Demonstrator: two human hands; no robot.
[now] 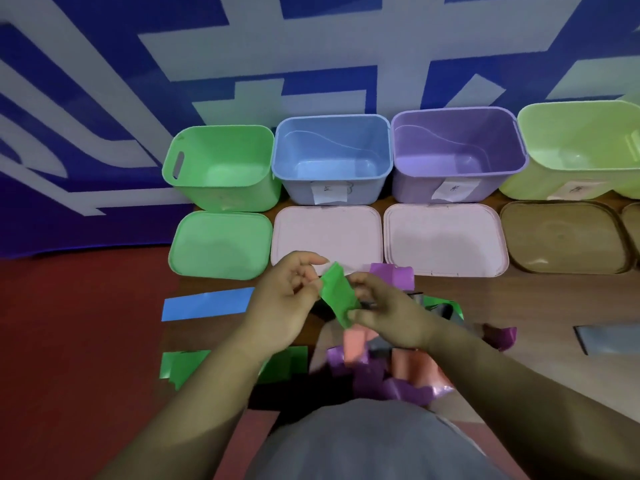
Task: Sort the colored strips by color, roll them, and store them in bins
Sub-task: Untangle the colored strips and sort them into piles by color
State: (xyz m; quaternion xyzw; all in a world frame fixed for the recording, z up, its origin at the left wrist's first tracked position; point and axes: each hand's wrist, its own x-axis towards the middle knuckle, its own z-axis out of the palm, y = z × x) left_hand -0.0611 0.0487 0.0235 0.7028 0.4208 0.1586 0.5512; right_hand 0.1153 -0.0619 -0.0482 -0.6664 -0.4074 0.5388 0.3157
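Pinching a glossy green strip (337,294) between curled fingers and thumbs, your left hand (280,299) and right hand (388,310) hold it tilted above the wooden table (485,306). Four smooth plastic bins stand lidless along the back, each showing its floor: green bin (221,168), blue bin (332,157), purple bin (457,150), yellow-green bin (585,143). Rounded-rectangle lids lie flat before them. A flat blue strip (207,304) lies left, and a crumpled purple-and-orange heap (381,372) sits under your wrists.
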